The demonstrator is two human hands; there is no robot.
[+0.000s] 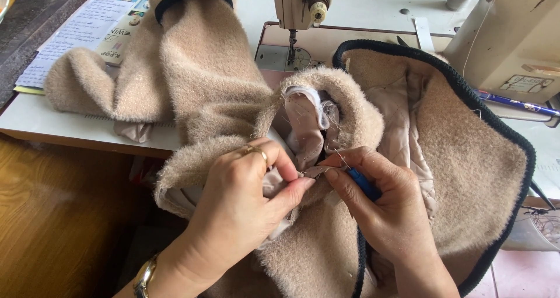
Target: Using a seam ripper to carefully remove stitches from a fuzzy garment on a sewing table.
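Nearest the camera, the left hand, with a gold ring on one finger and a gold bangle at the wrist, pinches a fold of pale pink lining between thumb and forefinger. Just beside it, almost touching, the right hand closes its fingers around a blue-handled seam ripper, whose thin metal tip sits at the pinched seam. Both hands rest on a beige fuzzy coat with dark trim along its edge, which lies half in the lap and half on the white sewing table. One sleeve stretches away to the left over the tabletop. Behind the coat stands a cream sewing machine, its needle above the metal plate. A blue pen lies to the right, and printed papers sit at the far left corner.
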